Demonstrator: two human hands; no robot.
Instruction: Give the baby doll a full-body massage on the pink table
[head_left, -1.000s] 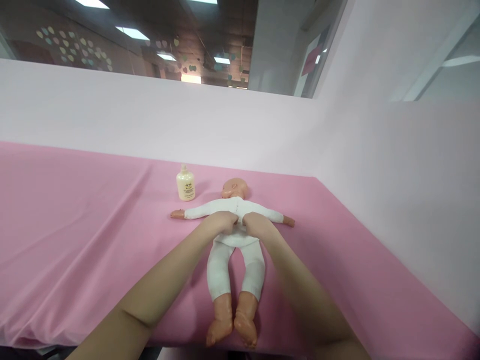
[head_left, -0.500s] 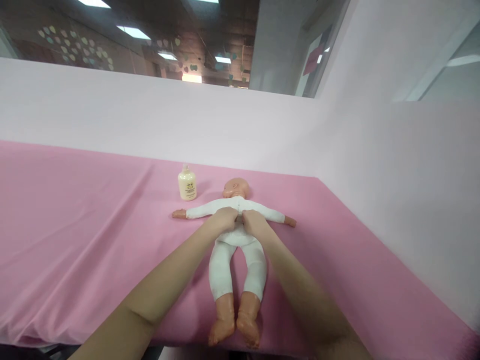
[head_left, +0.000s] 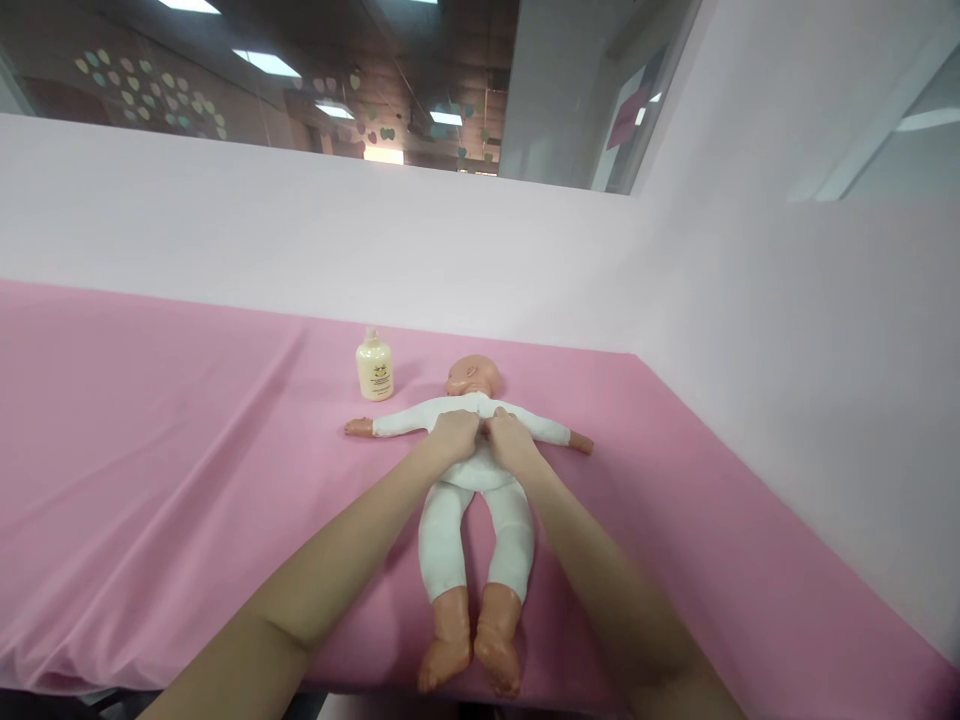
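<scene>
A baby doll (head_left: 480, 470) in a white suit lies on its back with its arms spread and its head turned to the left. My left hand (head_left: 456, 435) is closed at the middle of its chest, fingers curled inward. Just to the right, my right hand (head_left: 510, 440) is closed in the same way on the front of the suit. The two hands nearly meet along the front seam. Whatever the fingertips pinch is too small and hidden to make out.
A cream-coloured bottle (head_left: 375, 370) stands left of the doll's head. Pink cloth (head_left: 187, 450) covers the table, with folds at the left. Behind rises a white wall (head_left: 300, 230) below a window, and another wall runs along the right.
Both hands have shifted slightly up the doll's chest, toward its neck. The doll and the bottle stay where they were.
</scene>
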